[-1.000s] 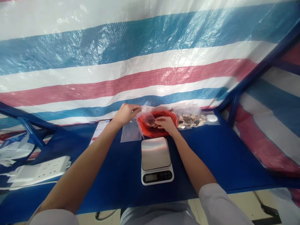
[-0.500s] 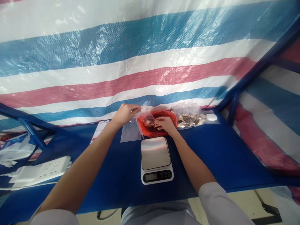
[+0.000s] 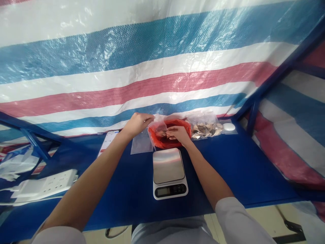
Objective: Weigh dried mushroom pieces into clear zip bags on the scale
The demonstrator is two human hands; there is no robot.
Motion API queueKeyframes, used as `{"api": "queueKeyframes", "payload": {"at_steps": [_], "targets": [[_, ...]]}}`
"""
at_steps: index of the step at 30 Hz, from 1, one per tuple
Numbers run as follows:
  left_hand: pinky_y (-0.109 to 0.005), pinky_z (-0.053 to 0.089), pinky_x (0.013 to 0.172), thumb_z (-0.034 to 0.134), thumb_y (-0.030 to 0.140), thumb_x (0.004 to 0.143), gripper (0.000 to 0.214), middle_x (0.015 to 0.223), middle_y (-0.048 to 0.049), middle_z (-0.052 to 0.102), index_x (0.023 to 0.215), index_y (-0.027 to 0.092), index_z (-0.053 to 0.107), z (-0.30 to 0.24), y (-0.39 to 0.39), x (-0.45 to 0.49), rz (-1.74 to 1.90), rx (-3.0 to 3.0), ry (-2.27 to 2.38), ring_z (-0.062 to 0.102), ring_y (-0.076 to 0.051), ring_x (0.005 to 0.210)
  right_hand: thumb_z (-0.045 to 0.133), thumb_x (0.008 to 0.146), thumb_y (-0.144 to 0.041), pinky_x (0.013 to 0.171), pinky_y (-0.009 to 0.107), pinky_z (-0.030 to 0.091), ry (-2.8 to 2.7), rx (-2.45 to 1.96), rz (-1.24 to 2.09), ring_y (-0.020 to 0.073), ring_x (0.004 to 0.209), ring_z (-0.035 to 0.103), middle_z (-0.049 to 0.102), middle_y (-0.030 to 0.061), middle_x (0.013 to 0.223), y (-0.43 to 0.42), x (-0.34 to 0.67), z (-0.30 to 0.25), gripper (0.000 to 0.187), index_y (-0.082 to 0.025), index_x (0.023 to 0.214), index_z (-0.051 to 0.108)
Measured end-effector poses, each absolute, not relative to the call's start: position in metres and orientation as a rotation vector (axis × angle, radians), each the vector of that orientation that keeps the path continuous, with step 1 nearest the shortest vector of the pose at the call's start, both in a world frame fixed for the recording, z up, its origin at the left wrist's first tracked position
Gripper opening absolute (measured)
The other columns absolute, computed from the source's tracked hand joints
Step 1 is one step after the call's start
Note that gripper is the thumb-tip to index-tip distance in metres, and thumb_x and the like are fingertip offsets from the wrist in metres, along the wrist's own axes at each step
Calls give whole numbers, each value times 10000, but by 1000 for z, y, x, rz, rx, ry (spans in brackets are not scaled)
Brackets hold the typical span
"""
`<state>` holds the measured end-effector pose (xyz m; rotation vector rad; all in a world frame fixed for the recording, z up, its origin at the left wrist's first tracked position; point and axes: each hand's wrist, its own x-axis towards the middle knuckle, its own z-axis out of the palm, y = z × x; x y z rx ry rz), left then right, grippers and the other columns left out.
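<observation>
My left hand (image 3: 138, 122) pinches the rim of a small clear plastic bag (image 3: 158, 128), holding it up over a red plastic bag (image 3: 184, 126) that lies open at the back of the blue table (image 3: 228, 169). My right hand (image 3: 179, 133) is at the clear bag's mouth with fingers closed on small brownish pieces, which I cannot make out well. A white kitchen scale (image 3: 169, 173) with a steel plate sits bare just in front of both hands.
A flat empty clear bag (image 3: 141, 145) lies left of the red bag, with a phone (image 3: 108, 139) beyond it. A clear bag of brown pieces (image 3: 206, 128) and a white round object (image 3: 229, 127) lie right. A white power strip (image 3: 43, 184) sits far left. A striped tarp hangs behind.
My right hand has moved slightly closer to the clear bag's mouth. The left hand and bag stay almost still.
</observation>
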<state>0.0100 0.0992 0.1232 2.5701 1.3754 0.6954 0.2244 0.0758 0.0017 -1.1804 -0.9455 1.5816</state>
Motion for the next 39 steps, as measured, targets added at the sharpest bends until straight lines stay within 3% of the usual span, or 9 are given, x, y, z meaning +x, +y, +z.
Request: {"api": "queueKeyframes", "payload": {"at_steps": [27,39], "targets": [[-285,520,737,591,432,876,297,845,-48,779,827,195,764,135,93,9,869,2436,1341,703,-205,753,796,683,-254,546,206,563,-970,-1161,1532,161,648,717,741,50,667,68,235,21,162,-154,802,749],[-277,525,732,644,405,821,263,835,-51,772,831,173,766,134,70,16,1176,2140,1439,687,-191,759,845,653,-436,571,241,604,-959,-1128,1438,213,812,750,776,54,868,53,241,28,383,-188,930,754]]}}
